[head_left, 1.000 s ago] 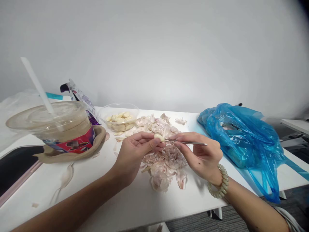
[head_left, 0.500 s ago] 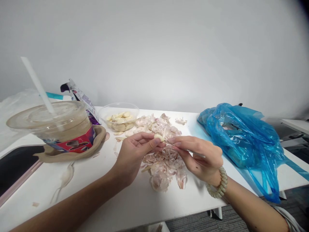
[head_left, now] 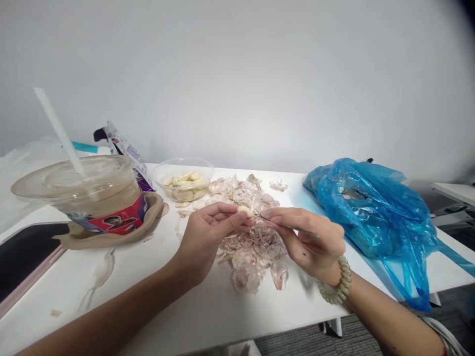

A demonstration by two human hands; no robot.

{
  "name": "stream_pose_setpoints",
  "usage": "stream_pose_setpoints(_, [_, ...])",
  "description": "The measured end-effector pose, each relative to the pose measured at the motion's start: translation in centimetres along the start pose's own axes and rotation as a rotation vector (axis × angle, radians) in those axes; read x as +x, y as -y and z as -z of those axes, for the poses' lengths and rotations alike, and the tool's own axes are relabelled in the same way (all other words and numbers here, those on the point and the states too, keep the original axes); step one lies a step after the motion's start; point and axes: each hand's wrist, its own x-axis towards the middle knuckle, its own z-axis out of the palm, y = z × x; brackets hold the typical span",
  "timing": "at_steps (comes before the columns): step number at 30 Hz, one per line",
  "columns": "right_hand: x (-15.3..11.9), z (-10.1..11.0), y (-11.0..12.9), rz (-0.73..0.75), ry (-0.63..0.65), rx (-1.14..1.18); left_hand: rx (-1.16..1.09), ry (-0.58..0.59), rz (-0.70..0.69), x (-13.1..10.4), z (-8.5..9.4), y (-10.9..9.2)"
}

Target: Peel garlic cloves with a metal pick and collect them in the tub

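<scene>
My left hand [head_left: 206,237] pinches a peeled garlic clove [head_left: 245,211] between thumb and fingers, above a heap of garlic skins [head_left: 256,252]. My right hand [head_left: 308,240], with a coiled band on its wrist, is closed around a thin metal tool [head_left: 262,216]; its exact kind is mostly hidden by the fingers. The tool's narrow tip points at the right end of the clove, very close to it or touching; I cannot tell which. Behind my left hand stands a clear plastic bowl [head_left: 163,170] holding several peeled cloves [head_left: 185,180].
To the left, a large lidded drink cup [head_left: 107,212] with a straw sits in a cardboard holder [head_left: 154,212], near a purple packet [head_left: 128,151] and a dark pink-edged device [head_left: 29,252]. A blue plastic bag [head_left: 371,217] lies on the right of the white table [head_left: 208,316].
My right hand has shifted slightly to the right with the tool, drawing its tip a little back from the clove. My left hand stays in place.
</scene>
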Motion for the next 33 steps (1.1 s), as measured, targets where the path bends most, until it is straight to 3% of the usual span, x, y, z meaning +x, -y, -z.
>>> stream_pose_setpoints(10, [0.03,-0.34,0.02,0.013,-0.092,-0.035,-0.017,0.024,-0.03,0.16,0.1,0.17])
stream_pose_setpoints(22, [-0.03,-0.04,0.11,0.078,-0.049,-0.065,-0.053,0.123,0.009,-0.27,0.03,-0.07])
stream_pose_setpoints(33, [-0.19,-0.09,0.06,0.053,-0.081,-0.05,-0.022,0.119,-0.007,-0.23,0.26,0.31])
